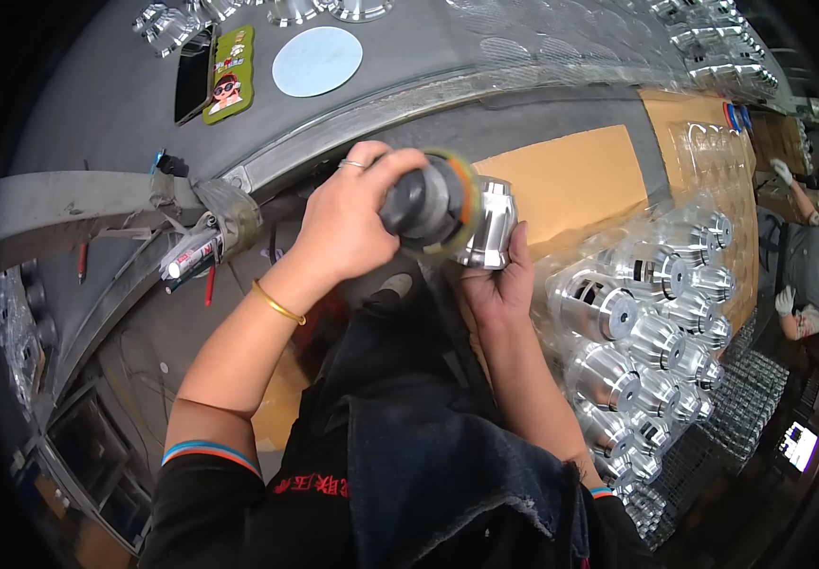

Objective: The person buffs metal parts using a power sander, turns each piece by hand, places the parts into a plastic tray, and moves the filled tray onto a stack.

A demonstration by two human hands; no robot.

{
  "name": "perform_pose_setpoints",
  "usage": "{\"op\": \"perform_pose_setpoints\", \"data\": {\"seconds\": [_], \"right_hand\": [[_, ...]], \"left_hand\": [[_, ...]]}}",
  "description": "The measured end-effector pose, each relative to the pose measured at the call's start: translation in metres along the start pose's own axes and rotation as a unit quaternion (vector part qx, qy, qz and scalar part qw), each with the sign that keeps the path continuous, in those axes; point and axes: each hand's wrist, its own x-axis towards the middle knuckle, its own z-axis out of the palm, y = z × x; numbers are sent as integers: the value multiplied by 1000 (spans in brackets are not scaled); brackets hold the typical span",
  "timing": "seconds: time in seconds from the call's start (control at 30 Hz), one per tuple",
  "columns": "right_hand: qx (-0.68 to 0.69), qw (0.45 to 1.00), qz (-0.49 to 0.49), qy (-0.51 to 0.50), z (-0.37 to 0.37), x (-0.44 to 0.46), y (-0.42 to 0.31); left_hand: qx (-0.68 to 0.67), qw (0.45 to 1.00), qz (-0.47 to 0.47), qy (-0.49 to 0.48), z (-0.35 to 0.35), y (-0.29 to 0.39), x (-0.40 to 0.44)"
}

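My left hand (357,213) is wrapped round the dark body of a round sander (419,204), whose orange-and-yellow rimmed disc is blurred. The disc faces right and meets, or nearly meets, a shiny metal part (492,226). My right hand (506,284) holds that part from below and from its right side, fingers partly hidden behind it. To the right, many similar silver metal parts (602,305) lie in rows on clear plastic trays.
A flat cardboard sheet (570,180) lies beyond my hands. On the grey table (286,123) are a phone (195,76), a green case (231,76) and a pale round disc (317,62). Markers (191,256) hang at the frame's left. A gloved person (812,266) is at the far right.
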Motion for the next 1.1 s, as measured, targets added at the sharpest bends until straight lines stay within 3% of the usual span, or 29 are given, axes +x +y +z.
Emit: {"op": "perform_pose_setpoints", "data": {"seconds": [0.2, 0.27, 0.33, 0.43, 0.57, 0.73, 0.87, 1.1], "right_hand": [[22, 1000, 1, 2, 0, -5, 0], [16, 999, 7, -49, -6, -1, 3], [-12, 999, 7, -37, 0, 0, 11], [-76, 997, 4, -15, 13, -3, 16], [-70, 998, 12, -2, 12, 0, 13], [8, 1000, 6, -5, -13, 6, -5], [104, 994, 18, -27, -19, 6, -9], [-42, 999, -3, -26, 5, 4, 7]], "left_hand": [[-88, 994, -64, 4, 2, -11, -2], [-76, 996, -53, -5, -7, 1, -3], [-66, 997, -40, -14, -19, 20, -2], [100, 994, 27, -41, -27, 44, -3], [117, 990, 58, -53, -24, 37, -7], [-28, 998, 37, 43, 6, -12, -9], [-84, 996, 3, 41, 12, -22, -7], [3, 999, -4, -36, -21, 20, -7]]}}
